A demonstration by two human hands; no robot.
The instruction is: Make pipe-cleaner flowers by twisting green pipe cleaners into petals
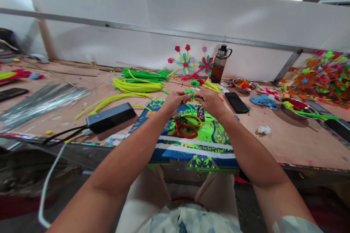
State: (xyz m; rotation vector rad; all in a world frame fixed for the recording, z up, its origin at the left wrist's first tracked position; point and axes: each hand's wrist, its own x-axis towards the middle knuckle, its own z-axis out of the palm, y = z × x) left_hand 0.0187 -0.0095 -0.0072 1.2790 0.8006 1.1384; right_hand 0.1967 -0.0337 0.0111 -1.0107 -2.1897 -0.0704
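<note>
Both hands meet over a green and blue printed sheet (216,116) on the table. My left hand (175,101) pinches a small green pipe cleaner piece (189,94), bent into loops. From the other side my right hand (208,99) closes its fingers at the same piece; its fingertips are partly hidden. Just below the hands lies a pair of scissors (187,133) with one red and one yellow handle loop. Behind the hands stand finished pipe cleaner flowers (186,64) in blue, yellow and red.
Yellow pipe cleaners (138,86) and green ones (147,75) lie back left. A black power bank (111,117) sits left of the sheet. A bottle (218,64), phone (236,102), blue cloth (264,102) and metal bowl (296,113) are on the right.
</note>
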